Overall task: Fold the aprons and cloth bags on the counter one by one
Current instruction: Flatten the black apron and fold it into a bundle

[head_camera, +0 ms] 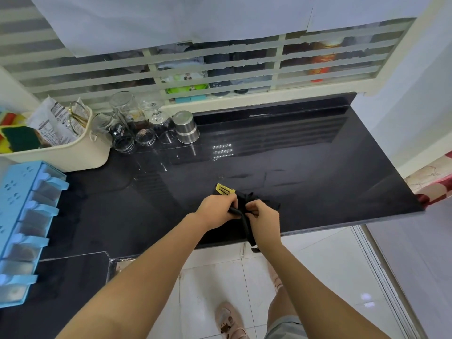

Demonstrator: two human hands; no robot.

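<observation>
Bench: a polished black surface is running from the left wall to the right corner and is reflecting the window bars.
Window grille: white bars are standing behind the bench, with pale sheets hanging over the upper part.
Floor: white glossy tiles are showing below the near edge of the bench.
Seasoning box: a light-blue unit with a row of lidded compartments is sitting at the far left of the bench.
Basket: a cream plastic basket is standing behind the seasoning box and is holding printed packets and scouring pads.
Glass jars: clear jars are clustering just right of the basket, with an upturned wine glass among them.
Steel cup: it is standing upside down just beside the jars.
Black cloth item: it is lying bunched at the near edge of the bench, and one strip of it is hanging over that edge. Apron or bag cannot be told.
Left hand: its fingers are curling round a rolled black part of the cloth item.
Right hand: it is pinching the cloth item close beside the left hand.
Yellow label: it is showing on the cloth item just beyond the left hand.
</observation>
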